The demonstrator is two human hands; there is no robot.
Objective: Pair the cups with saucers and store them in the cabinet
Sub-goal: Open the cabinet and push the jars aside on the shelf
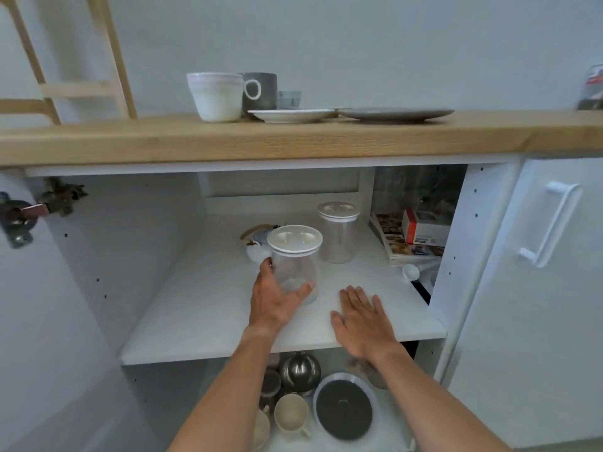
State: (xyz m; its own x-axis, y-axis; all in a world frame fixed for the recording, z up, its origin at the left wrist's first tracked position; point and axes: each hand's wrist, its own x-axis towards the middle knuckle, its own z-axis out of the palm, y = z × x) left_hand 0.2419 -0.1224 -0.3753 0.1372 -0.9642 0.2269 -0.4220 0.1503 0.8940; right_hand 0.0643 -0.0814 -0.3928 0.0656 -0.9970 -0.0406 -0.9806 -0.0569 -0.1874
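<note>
On the wooden countertop (98, 141) stand a white cup (215, 97) and, behind it, a grey mug (261, 93). Beside them lie a white saucer (290, 115) and a grey saucer (394, 113). Below is the open cabinet with a white shelf (202, 314). My left hand (274, 298) is wrapped around a clear jar with a white lid (295, 256) on that shelf. My right hand (362, 318) lies flat and open on the shelf, to the right of the jar, holding nothing.
A second lidded clear jar (337, 233) stands further back, with boxes (424, 230) at the right rear. Underneath the shelf sit a steel pot (300, 373), a cream cup (292, 414) and a dark lid (344, 406). A shut door with a white handle (551, 223) is right.
</note>
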